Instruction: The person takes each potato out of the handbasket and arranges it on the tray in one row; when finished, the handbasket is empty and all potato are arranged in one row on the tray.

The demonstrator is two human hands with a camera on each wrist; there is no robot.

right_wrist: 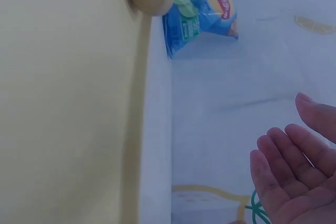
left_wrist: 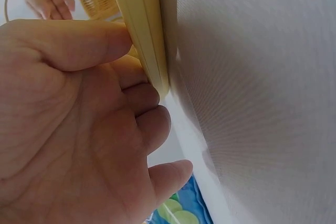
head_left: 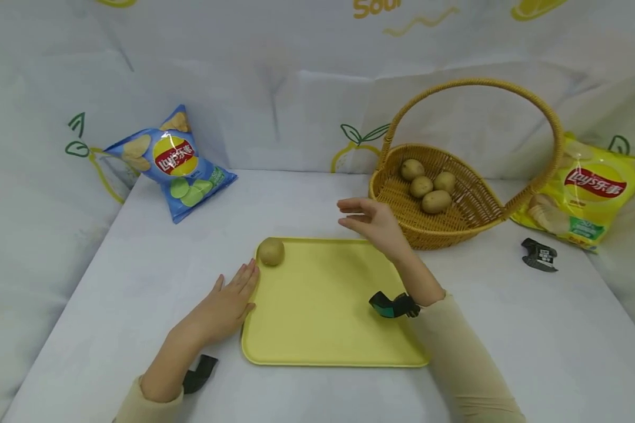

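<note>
A single potato (head_left: 271, 251) sits in the far left corner of the yellow tray (head_left: 328, 305). My left hand (head_left: 224, 305) rests against the tray's left edge with fingers extended; in the left wrist view its thumb and fingertips touch the tray's side (left_wrist: 140, 24). Over the tray's far right part, my right hand (head_left: 376, 226) is raised with nothing in its grasp, its fingers extended and thumb apart. Just beyond it stands a wicker basket (head_left: 455, 232) holding several potatoes (head_left: 436, 201). The right wrist view shows that hand's bare palm (right_wrist: 302, 182).
A blue bag of Lay's chips (head_left: 174, 158) leans at the back left. On the right, behind the basket, is a yellow Lay's bag (head_left: 582, 188). A small black object (head_left: 540, 255) lies on the white table (head_left: 534, 329). White printed cloth (head_left: 275, 88) hangs behind.
</note>
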